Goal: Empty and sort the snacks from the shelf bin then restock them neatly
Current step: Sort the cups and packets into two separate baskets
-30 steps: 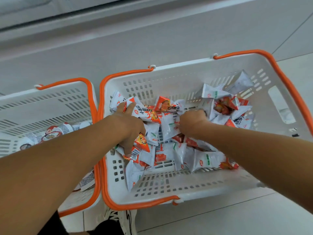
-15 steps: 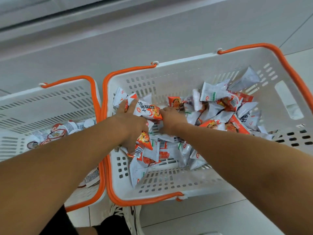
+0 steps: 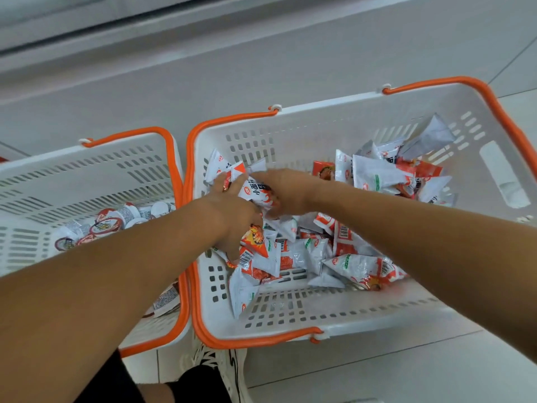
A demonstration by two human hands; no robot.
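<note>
The left hand (image 3: 232,216) is gripping a bunch of triangular snack packets (image 3: 255,193) at the left end of the right basket (image 3: 343,324), its fingers (image 3: 232,254) curled round the bundle. The right hand (image 3: 287,190) is reaching across to that same bundle, touching its top packet; whether those fingers are pinching it I cannot tell. The loose packets (image 3: 377,175) are lying to the right of both hands, nearer the right hand, their long axes pointing every way.
</note>
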